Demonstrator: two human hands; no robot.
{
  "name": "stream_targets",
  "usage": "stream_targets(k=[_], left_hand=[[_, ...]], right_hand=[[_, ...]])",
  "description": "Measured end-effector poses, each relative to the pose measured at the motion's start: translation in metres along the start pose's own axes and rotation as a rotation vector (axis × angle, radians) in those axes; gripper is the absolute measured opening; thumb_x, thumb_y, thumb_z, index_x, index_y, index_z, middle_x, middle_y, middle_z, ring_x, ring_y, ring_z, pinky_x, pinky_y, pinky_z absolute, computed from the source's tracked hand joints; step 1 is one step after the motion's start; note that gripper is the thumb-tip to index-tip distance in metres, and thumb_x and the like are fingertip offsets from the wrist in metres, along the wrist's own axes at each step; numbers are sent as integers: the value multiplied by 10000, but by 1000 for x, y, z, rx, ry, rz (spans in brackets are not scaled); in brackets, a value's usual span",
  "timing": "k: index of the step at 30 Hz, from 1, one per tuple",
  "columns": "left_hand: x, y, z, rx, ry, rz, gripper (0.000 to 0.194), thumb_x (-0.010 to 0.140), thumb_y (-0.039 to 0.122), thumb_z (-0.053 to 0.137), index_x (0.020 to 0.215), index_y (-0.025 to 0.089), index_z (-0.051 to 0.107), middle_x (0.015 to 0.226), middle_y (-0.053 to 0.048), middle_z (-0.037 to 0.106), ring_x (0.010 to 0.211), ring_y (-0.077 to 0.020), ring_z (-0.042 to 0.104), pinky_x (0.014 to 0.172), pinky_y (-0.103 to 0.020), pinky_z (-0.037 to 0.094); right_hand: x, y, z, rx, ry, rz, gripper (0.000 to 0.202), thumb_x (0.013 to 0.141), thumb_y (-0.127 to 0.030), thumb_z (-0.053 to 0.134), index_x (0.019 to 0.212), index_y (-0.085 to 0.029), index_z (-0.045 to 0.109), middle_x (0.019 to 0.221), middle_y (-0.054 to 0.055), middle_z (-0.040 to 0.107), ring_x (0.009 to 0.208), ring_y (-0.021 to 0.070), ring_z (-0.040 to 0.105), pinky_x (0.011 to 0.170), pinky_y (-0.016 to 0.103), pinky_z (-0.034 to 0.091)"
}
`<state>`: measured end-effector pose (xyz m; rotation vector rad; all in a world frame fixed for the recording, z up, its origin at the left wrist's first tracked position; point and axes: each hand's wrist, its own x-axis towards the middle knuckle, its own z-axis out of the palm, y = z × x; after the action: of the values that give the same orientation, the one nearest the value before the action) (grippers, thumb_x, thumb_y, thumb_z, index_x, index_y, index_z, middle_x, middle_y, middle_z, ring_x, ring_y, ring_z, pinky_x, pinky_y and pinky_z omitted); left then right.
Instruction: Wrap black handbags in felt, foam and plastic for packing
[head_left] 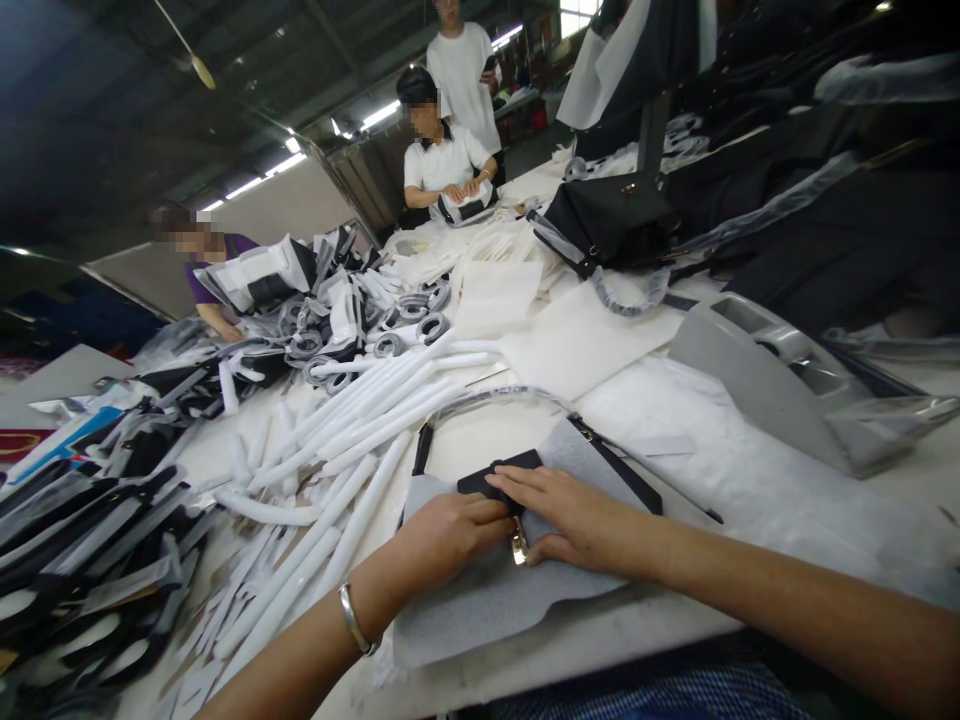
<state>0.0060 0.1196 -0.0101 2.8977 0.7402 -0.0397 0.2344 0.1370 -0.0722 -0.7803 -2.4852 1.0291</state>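
Note:
A black handbag (630, 478) lies on the table in front of me, mostly covered by a sheet of grey wrapping paper (487, 615). My left hand (450, 535) is closed at the bag's black strap tab, its fingertips curled and partly hidden. Over the black flap (480, 480) my right hand (562, 515) lies with its fingers stretched out, the thumb apart from them. Between the two hands hangs a gold metal clasp (519, 543). The bag's handle (502, 393), wrapped in clear plastic, arches behind it.
White foam tubes (375, 410) lie to the left, beside a heap of black straps (112, 540). A grey tape dispenser (772, 370) stands at right. Behind are another black handbag (607, 215), white paper sheets (585, 340) and co-workers (442, 160) across the table.

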Motion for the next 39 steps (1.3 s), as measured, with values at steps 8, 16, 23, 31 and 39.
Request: stream_targets(k=[8, 16, 23, 31, 39], left_hand=[[1, 1, -1, 246, -35, 164, 225, 995, 146, 443, 862, 128, 623, 807, -47, 627, 699, -172, 587, 615, -305, 527], [2, 0, 3, 291, -32, 200, 240, 996, 156, 439, 825, 141, 607, 782, -41, 602, 677, -172, 553, 582, -315, 488], [8, -1, 3, 263, -24, 192, 226, 1014, 186, 414, 918, 129, 610, 836, -50, 637, 734, -187, 589, 654, -318, 519], [9, -1, 12, 143, -16, -35, 202, 1026, 233, 408, 928, 162, 570, 874, -33, 650, 714, -163, 604, 616, -271, 480], [15, 3, 16, -98, -15, -109, 129, 991, 205, 504, 865, 182, 518, 779, 24, 620, 625, -104, 537, 568, -222, 393]], right_hand=[[0, 3, 2, 10, 9, 7, 904, 805, -295, 823, 1549, -250, 312, 1587, 120, 346, 1423, 302, 364, 1180, 510, 294], [0, -1, 0, 2, -9, 23, 898, 800, -266, 823, 1545, -214, 325, 1589, 124, 341, 1417, 299, 371, 1181, 494, 298], [1, 1, 1, -7, -13, 25, 883, 811, -311, 816, 1541, -206, 331, 1586, 132, 344, 1414, 310, 375, 1173, 537, 301], [0, 1, 0, 31, 8, 10, 913, 793, -287, 833, 1546, -217, 322, 1580, 122, 360, 1416, 301, 370, 1185, 516, 285], [0, 3, 2, 85, 31, 2, 934, 766, -240, 848, 1544, -214, 330, 1567, 125, 385, 1412, 296, 377, 1187, 485, 290]])
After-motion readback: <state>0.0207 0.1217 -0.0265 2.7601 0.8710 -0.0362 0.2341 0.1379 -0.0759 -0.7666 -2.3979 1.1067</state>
